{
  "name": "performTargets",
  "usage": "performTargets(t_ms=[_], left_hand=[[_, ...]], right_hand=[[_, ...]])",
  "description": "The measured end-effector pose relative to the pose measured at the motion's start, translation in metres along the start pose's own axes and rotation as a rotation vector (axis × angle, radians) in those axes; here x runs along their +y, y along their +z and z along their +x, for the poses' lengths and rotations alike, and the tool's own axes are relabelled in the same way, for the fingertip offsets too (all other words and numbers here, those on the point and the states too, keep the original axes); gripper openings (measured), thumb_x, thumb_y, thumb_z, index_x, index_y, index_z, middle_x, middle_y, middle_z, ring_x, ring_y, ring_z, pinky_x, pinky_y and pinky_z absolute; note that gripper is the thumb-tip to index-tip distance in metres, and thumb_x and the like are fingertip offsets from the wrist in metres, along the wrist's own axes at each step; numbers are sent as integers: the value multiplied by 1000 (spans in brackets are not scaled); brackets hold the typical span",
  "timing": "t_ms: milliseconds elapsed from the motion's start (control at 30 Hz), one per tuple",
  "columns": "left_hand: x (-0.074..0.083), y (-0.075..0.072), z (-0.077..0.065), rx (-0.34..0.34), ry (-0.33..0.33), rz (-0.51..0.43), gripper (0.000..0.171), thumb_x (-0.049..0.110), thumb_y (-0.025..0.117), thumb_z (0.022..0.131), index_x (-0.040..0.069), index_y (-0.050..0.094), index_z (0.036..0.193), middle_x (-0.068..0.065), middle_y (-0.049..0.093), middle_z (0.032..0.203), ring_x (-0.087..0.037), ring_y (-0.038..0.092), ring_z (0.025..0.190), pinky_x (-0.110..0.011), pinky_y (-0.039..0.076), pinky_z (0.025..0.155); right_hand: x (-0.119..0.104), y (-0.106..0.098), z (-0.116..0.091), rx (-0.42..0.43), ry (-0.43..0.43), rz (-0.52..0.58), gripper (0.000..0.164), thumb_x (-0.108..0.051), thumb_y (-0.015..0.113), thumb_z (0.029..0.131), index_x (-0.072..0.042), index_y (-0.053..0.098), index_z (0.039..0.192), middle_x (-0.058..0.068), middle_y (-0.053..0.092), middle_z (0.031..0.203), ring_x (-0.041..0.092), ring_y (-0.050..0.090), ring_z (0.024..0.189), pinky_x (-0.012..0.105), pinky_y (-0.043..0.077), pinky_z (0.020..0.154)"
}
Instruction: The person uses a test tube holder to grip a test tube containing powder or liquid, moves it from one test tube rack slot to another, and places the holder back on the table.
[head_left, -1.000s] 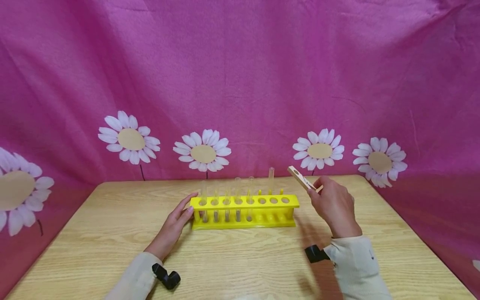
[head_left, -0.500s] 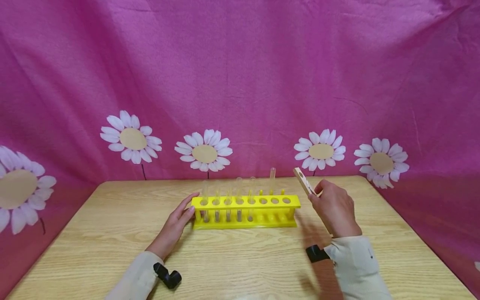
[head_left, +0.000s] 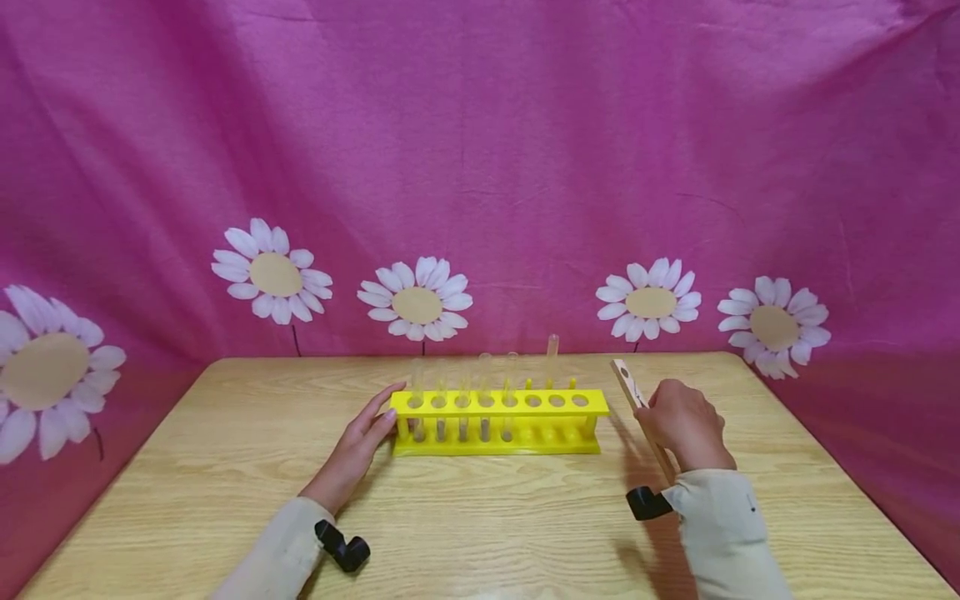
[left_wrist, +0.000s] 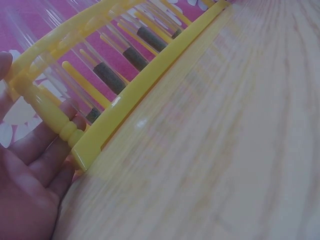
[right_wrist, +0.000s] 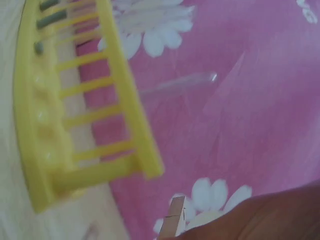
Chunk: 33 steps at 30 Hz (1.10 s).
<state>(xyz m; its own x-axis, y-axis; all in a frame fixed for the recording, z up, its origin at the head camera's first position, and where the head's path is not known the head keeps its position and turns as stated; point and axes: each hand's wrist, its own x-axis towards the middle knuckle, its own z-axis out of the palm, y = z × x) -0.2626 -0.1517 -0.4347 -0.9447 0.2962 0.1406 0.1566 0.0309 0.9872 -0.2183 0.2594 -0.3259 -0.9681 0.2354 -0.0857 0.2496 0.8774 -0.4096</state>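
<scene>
A yellow test tube rack point(head_left: 495, 450) stands on the table. Several clear test tubes point(head_left: 485, 385) occupy its left holes, with dark material point(left_wrist: 109, 77) at the bottom of them. My left hand point(head_left: 352, 446) holds the rack's left end, its fingers behind the end post point(left_wrist: 47, 110). Off the rack's right end, my right hand point(head_left: 690, 425) grips a wooden test tube holder point(head_left: 628, 383), whose tip leans up and away from me. Only that tip point(right_wrist: 173, 217) shows in the right wrist view. The hand's fingertips are hidden in the head view.
An upturned clear tube point(head_left: 552, 348) sits on a peg at the rack's back right. The rack's right holes point(head_left: 557, 401) hold no tubes. A pink flowered cloth point(head_left: 480, 167) hangs behind the wooden table point(head_left: 480, 533).
My right hand has moved down and slightly right. The test tube holder has swung from pointing left to a steeper angle. My left hand keeps its place on the rack; the head view shifted slightly.
</scene>
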Motion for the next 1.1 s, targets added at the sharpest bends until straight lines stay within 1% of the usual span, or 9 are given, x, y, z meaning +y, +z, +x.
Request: performTargets(t_ms=[133, 233, 367, 500, 667, 867, 967, 1100], left_hand=[[-2, -1, -1, 9, -3, 7, 50, 40, 46, 102, 28, 35, 149, -3, 32, 153, -23, 36, 133, -48, 30, 112], [-3, -1, -2, 18, -8, 4, 50, 39, 46, 102, 27, 36, 149, -3, 33, 152, -23, 37, 131, -48, 30, 112], [-4, 0, -3, 16, -16, -8, 49, 39, 46, 102, 28, 36, 149, -4, 33, 152, -24, 38, 131, -47, 30, 111], [-5, 0, -2, 6, -12, -7, 50, 40, 46, 102, 28, 36, 149, -4, 33, 152, -24, 38, 131, -48, 30, 112], [-4, -2, -2, 0, -13, -3, 50, 40, 46, 102, 27, 35, 149, -3, 33, 152, -24, 36, 133, -48, 28, 113], [-2, -1, 0, 1, -2, 3, 50, 39, 46, 102, 27, 36, 149, -4, 32, 153, -23, 36, 133, -47, 27, 113], [0, -1, 0, 6, -5, 0, 49, 39, 47, 101, 28, 37, 148, -3, 34, 152, -23, 37, 132, -47, 29, 112], [2, 1, 0, 16, -26, 9, 50, 41, 47, 101, 29, 36, 148, -3, 33, 152, -22, 37, 133, -46, 28, 113]], right_hand=[[12, 6, 8, -72, 21, -6, 18, -15, 61, 86, 0, 61, 77, 11, 56, 70, 29, 52, 66, 44, 38, 63], [19, 12, 15, -112, 46, 1, 15, -13, 61, 84, 2, 60, 79, 12, 55, 72, 30, 51, 67, 45, 38, 65], [27, 20, 20, -136, 69, -1, 12, -10, 61, 82, 1, 59, 78, 12, 52, 72, 29, 50, 68, 45, 37, 66], [34, 27, 23, -141, 76, 13, 10, -8, 61, 80, 0, 57, 77, 11, 49, 71, 29, 48, 67, 46, 35, 67], [38, 32, 24, -143, 84, 23, 10, -8, 60, 80, 1, 58, 77, 12, 49, 72, 30, 48, 67, 49, 35, 68], [39, 31, 24, -131, 72, 22, 11, -9, 59, 82, 1, 58, 76, 13, 51, 72, 30, 48, 67, 50, 37, 69], [40, 30, 25, -132, 90, 24, 11, -8, 58, 82, 1, 58, 77, 13, 51, 73, 30, 48, 68, 51, 36, 70], [41, 30, 26, -131, 113, 9, 12, -10, 59, 83, 1, 59, 78, 13, 51, 74, 31, 49, 69, 50, 36, 71]])
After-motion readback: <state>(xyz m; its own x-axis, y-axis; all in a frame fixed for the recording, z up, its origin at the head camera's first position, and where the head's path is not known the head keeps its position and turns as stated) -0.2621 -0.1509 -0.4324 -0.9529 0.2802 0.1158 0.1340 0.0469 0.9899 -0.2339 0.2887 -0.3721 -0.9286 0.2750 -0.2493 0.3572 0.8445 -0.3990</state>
